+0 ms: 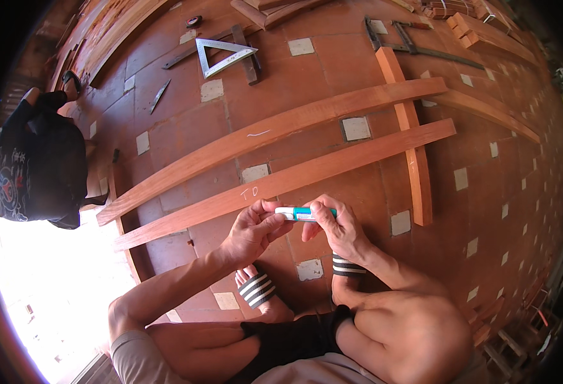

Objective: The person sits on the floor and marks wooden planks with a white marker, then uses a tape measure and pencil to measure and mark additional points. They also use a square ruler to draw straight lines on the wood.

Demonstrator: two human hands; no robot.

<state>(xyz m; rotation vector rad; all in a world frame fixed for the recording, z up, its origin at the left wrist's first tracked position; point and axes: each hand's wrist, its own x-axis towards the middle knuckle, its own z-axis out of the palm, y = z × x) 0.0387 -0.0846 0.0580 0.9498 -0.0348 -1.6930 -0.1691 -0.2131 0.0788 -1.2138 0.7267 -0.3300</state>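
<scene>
Between my hands, above the floor, is a correction pen (304, 214) with a white cap and a teal body. The fingers and thumb of my left hand (256, 229) pinch the white cap end. My right hand (334, 227) is closed round the teal body. Just beyond them lies a long reddish wooden bar (307, 174) with white handwritten marks. Roughly parallel to it, farther off, is a second wooden bar (269, 132) bearing a short white stroke. Both rest across a shorter wooden piece (419, 182) on the right.
Farther away on the tiled floor (275, 77) are a metal triangle square (206, 61), a knife-like pointed tool (160, 96), a tape measure (194, 22) and a long bar clamp (448, 56). Another person in dark clothes (44, 160) is at the left. Stacked timber (486, 35) stands back right.
</scene>
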